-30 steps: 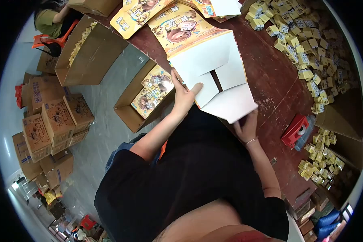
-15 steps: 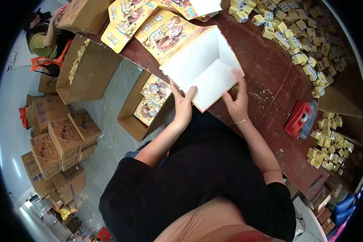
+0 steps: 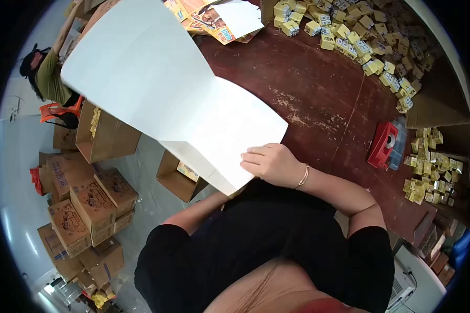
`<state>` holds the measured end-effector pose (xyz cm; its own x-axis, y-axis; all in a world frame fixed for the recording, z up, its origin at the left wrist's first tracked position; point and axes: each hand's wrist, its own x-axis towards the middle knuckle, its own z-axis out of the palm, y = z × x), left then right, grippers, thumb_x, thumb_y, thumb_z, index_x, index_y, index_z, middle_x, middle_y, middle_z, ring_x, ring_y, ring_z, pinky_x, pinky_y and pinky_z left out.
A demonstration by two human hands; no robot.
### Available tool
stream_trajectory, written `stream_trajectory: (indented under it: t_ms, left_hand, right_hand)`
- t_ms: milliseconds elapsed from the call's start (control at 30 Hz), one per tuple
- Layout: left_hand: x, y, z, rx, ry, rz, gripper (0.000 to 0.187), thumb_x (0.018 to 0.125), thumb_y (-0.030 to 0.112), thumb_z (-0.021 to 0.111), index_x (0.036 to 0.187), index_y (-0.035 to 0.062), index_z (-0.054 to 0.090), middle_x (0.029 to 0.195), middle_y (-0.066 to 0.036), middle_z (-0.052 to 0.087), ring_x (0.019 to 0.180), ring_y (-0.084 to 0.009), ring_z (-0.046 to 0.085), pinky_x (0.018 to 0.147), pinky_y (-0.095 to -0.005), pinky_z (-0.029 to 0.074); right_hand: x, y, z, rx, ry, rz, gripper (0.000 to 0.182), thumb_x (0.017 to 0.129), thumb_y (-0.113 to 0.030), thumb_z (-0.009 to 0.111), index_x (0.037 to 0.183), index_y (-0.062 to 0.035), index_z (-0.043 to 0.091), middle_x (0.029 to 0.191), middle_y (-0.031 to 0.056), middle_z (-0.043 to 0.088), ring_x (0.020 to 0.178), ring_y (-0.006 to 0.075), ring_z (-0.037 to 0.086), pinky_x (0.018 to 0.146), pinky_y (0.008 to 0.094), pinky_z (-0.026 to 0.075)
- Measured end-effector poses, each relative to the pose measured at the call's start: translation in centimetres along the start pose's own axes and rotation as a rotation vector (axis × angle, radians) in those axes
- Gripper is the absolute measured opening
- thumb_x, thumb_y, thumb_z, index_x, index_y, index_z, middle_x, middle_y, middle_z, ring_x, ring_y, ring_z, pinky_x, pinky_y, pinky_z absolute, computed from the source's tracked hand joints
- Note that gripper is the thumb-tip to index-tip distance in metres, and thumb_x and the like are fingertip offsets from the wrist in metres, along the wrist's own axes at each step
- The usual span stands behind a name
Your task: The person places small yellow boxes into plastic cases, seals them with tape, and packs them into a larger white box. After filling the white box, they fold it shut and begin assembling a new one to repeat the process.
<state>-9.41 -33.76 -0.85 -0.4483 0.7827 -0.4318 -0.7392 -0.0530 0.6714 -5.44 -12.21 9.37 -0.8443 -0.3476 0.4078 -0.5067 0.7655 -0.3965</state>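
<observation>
A large folded cardboard sheet (image 3: 141,68) shows its white inner side and reaches from the front of my body to the upper left. My right hand (image 3: 266,164) lies on the sheet's near corner, fingers pressed together and gripping its edge. The sheet hides my left hand; only the left forearm shows, running under the near edge. Beyond the sheet, orange and yellow printed cardboard pieces (image 3: 214,21) lie on the dark red table (image 3: 308,94).
Many small yellow packs (image 3: 350,36) are heaped at the upper right. A red tape dispenser (image 3: 384,146) stands right of centre, near more packs (image 3: 428,177). Cartons (image 3: 91,203) are stacked on the floor at left. Another person (image 3: 52,78) is at the upper left.
The cardboard has been opened out and swung to the upper left, its white side now showing widely. My right hand has moved down to the near corner; my left hand has gone beneath the sheet.
</observation>
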Motion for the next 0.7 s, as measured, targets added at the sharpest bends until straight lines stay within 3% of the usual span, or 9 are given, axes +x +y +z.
stream_trajectory:
  t_ms: [33,67,200,267,333,433,567,633,700]
  left_hand:
    - [1.0,1.9,2.7,0.897,-0.015,0.217,0.039,0.096,0.021,0.061,0.13,0.0028,0.052,0.111,-0.009,0.06,0.109,-0.0141,0.055,0.09,-0.0297,0.047]
    - [2.6,-1.3,0.2,0.775,0.012,0.114,0.04,0.09,0.012,0.068,0.126,0.001,0.056,0.1,-0.005,0.061,0.094,-0.0131,0.057,0.084,-0.0279,0.047]
    - [3.8,3.4,3.7,0.904,-0.125,0.026,0.036,0.084,0.01,0.07,0.118,0.0028,0.06,0.088,-0.005,0.059,0.081,-0.0168,0.058,0.077,-0.0272,0.048]
    - [4.9,5.3,4.9,1.435,-0.258,0.834,0.038,0.08,0.009,0.069,0.117,0.0036,0.06,0.092,-0.01,0.061,0.084,-0.0248,0.061,0.078,-0.0309,0.049]
    - [6.4,7.9,6.9,1.63,0.054,0.979,0.049,0.079,0.01,0.07,0.125,0.0027,0.055,0.118,-0.017,0.056,0.109,-0.0361,0.054,0.095,-0.0464,0.042]
    - [11.7,9.9,6.4,2.057,0.243,0.756,0.052,0.09,0.023,0.061,0.136,0.0049,0.046,0.143,-0.018,0.043,0.133,-0.0344,0.039,0.112,-0.0556,0.025]
    - [15.2,10.8,2.8,1.938,0.183,0.553,0.044,0.092,0.021,0.058,0.133,0.0094,0.05,0.129,-0.016,0.058,0.12,-0.0325,0.054,0.106,-0.05,0.035]
    - [14.8,11.0,4.5,1.995,0.211,0.5,0.047,0.091,0.022,0.059,0.135,0.0095,0.049,0.131,-0.016,0.057,0.122,-0.033,0.052,0.106,-0.0513,0.034]
    - [14.4,11.0,6.7,2.113,0.308,0.504,0.056,0.089,0.026,0.062,0.14,0.0105,0.044,0.138,-0.016,0.051,0.129,-0.0357,0.045,0.109,-0.056,0.03]
  right_hand:
    - [-0.6,0.8,1.4,-0.097,-0.062,0.077,0.014,0.076,-0.015,0.063,0.088,-0.009,0.065,0.101,0.0026,0.068,0.097,0.0159,0.065,0.069,0.0271,0.053]
    - [-1.2,2.1,2.8,-0.194,-0.124,0.155,0.016,0.076,-0.015,0.062,0.09,-0.0085,0.065,0.103,0.0032,0.067,0.099,0.0165,0.064,0.069,0.0267,0.052]
    - [-0.9,9.2,6.8,-0.28,-0.071,0.201,0.035,0.075,-0.022,0.068,0.108,-0.0101,0.063,0.121,0.0048,0.061,0.118,0.0212,0.053,0.097,0.0407,0.042]
    - [1.1,11.2,6.3,-0.234,-0.119,0.312,0.041,0.079,-0.025,0.069,0.117,-0.013,0.061,0.13,0.0052,0.057,0.126,0.0211,0.048,0.105,0.0468,0.035]
    - [2.6,12.3,4.5,-0.17,-0.124,0.396,0.044,0.082,-0.027,0.069,0.123,-0.0138,0.06,0.137,0.0065,0.053,0.131,0.0209,0.045,0.109,0.0488,0.031]
    - [0.5,12.5,0.8,-0.098,0.182,0.457,0.043,0.085,-0.026,0.067,0.125,-0.0136,0.06,0.14,0.0086,0.051,0.134,0.0215,0.042,0.114,0.049,0.026]
    - [-10.0,10.0,-10.8,-0.212,0.806,0.772,0.02,0.083,-0.024,0.07,0.096,-0.0091,0.071,0.095,0.0092,0.07,0.093,0.0256,0.067,0.085,0.0364,0.052]
    - [-20.4,11.7,-14.1,-0.257,1.146,1.184,0.02,0.078,-0.011,0.076,0.095,-0.0031,0.07,0.1,0.0124,0.07,0.089,0.0241,0.067,0.081,0.0337,0.054]
    - [-32.2,13.9,-15.5,-0.692,0.977,1.431,0.049,0.072,-0.032,0.083,0.104,0.0013,0.067,0.103,0.0204,0.067,0.097,0.0329,0.065,0.086,0.0411,0.052]
